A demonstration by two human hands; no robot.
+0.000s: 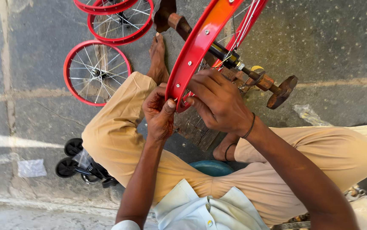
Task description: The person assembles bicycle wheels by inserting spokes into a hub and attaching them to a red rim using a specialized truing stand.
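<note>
Gripping one red wheel rim (194,47) — left hand (159,113), right hand (217,102) both clamped; three spoked red wheels (96,72) far left.

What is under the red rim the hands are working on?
Under the red rim show a rusty threaded axle stand, a wooden block, grey pavement and a bare foot. The left hand and right hand cover its lowest edge.

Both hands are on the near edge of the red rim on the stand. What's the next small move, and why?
Probably turn the red rim a little on its axle. The left hand pinches its lower edge and the right hand works inside it among the spokes, so a short turn would bring the next spoke to the fingers.
</note>
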